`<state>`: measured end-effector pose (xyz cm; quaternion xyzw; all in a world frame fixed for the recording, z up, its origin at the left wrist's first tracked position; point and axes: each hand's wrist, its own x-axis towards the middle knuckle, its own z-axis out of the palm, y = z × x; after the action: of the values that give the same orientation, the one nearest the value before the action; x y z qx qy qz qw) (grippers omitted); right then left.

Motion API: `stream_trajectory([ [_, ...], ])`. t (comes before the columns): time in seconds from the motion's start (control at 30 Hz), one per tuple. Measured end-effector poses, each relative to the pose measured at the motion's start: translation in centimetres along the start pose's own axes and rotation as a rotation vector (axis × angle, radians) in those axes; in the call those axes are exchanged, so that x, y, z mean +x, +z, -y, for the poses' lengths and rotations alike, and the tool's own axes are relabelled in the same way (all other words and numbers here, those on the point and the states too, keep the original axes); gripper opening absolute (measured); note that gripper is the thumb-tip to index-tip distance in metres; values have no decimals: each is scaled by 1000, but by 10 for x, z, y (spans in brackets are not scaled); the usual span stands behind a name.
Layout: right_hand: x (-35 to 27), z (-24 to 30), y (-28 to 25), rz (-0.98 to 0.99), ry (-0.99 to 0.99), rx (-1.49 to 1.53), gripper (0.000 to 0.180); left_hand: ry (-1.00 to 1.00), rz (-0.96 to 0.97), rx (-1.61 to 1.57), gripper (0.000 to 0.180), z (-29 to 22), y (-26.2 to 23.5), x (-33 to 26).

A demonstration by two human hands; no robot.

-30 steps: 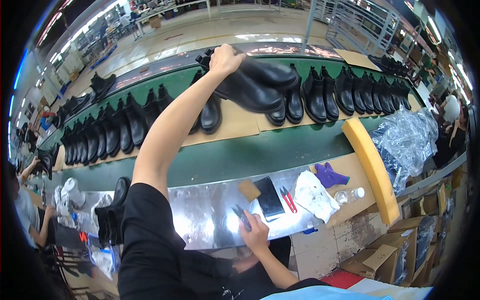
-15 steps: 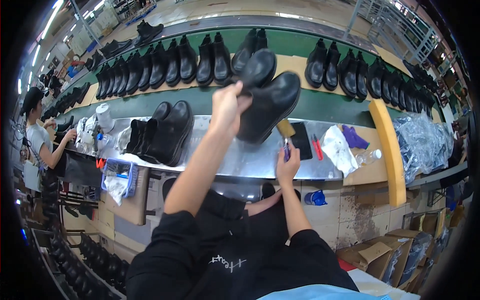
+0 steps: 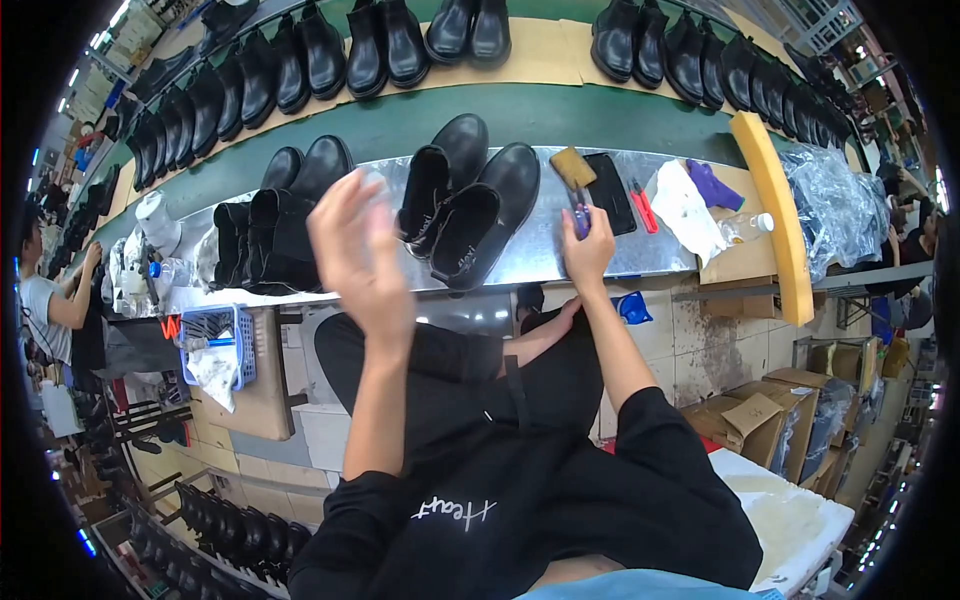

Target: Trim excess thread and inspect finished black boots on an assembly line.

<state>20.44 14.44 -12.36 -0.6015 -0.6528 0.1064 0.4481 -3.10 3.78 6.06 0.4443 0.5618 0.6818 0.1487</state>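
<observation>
Presently on view, listed outward from the pair of black boots on the steel worktop.

Pair of boots: black ankle boots, lying side by side on the steel worktop, toes pointing away from the person, openings toward them; no hand touches them.

Left hand: raised in front of the boots, just to their left, blurred; fingers spread and loose, holding nothing.

Right hand: at the worktop's near edge, just right of the boots; fingers closed around a small purple tool that sticks up from the fist.

Second pair of boots: black, left of the first pair on the same worktop, lying with shafts toward the person.

Brush: tan, beyond the right hand, right of the boots.

Dark flat slab: beside the brush, farther right.

Red-handled tool: right of the slab.

White cloth: farther right still, with a purple glove beyond it.

Yellow foam bar: at the worktop's right end.

Conveyor belt: green, behind the boots, carrying rows of black shoes.

Blue basket: below the worktop's left part, cloth hanging in it.

Another person: far left, well apart from the boots.
</observation>
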Motion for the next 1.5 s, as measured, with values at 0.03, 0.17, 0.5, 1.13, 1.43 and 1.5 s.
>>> stream_trajectory([
  [0.03, 3, -2, 3, 26, 53, 37, 26, 154, -129, 128, 37, 29, -20, 0],
  [0.17, 32, 4, 5, 39, -73, -125, 37, -153, 127, 117, 67, 114, -57, -32],
  [0.5, 84, -14, -3, -21, -221, -314, 41, -242, 448, 301, 94, 180, -38, -42],
  [1.13, -105, 88, -15, 162, -10, 348, 18, -22, 337, 246, 98, 153, -28, -87],
  [1.43, -90, 77, -22, 279, -121, 224, 69, -81, 477, 318, 103, 165, -56, -86],
  [1.5, -85, 78, -18, 252, -149, 243, 67, -42, 407, 253, 88, 165, -48, -88],
])
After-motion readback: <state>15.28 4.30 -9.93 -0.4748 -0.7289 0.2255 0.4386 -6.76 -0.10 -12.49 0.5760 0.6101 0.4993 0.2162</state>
